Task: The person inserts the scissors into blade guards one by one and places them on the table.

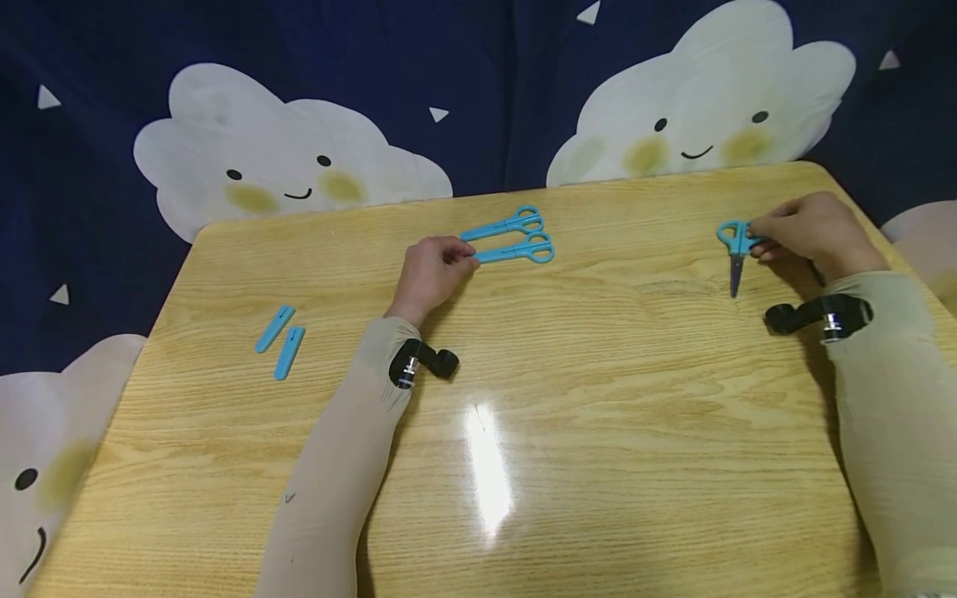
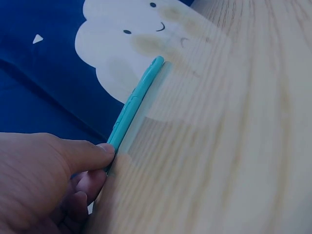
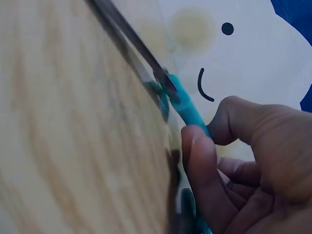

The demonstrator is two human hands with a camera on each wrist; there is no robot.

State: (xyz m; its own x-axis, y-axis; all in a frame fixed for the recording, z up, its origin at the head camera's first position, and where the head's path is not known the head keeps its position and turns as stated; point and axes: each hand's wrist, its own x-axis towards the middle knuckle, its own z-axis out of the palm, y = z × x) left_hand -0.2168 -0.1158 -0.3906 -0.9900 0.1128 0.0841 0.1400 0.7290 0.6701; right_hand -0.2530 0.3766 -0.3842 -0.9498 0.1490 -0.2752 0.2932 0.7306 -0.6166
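Observation:
Near the table's far edge, my left hand point(image 1: 432, 272) pinches the covered blade end of a pair of blue scissors point(image 1: 511, 252), which lies flat with its handle rings to the right. Thumb and finger meet at that end in the left wrist view, on the turquoise blade cover point(image 2: 134, 108). Just behind lies a second covered pair of scissors point(image 1: 497, 227). At the far right, my right hand point(image 1: 818, 232) holds a third pair of scissors point(image 1: 738, 241) by its handle. Its bare metal blade point(image 3: 131, 36) points toward the near side of the table.
Two loose blue blade covers point(image 1: 275, 329) lie side by side on the left of the wooden table point(image 1: 598, 415). A dark blue curtain point(image 1: 478, 83) with smiling clouds hangs behind it. Each wrist wears a small black camera point(image 1: 422, 359).

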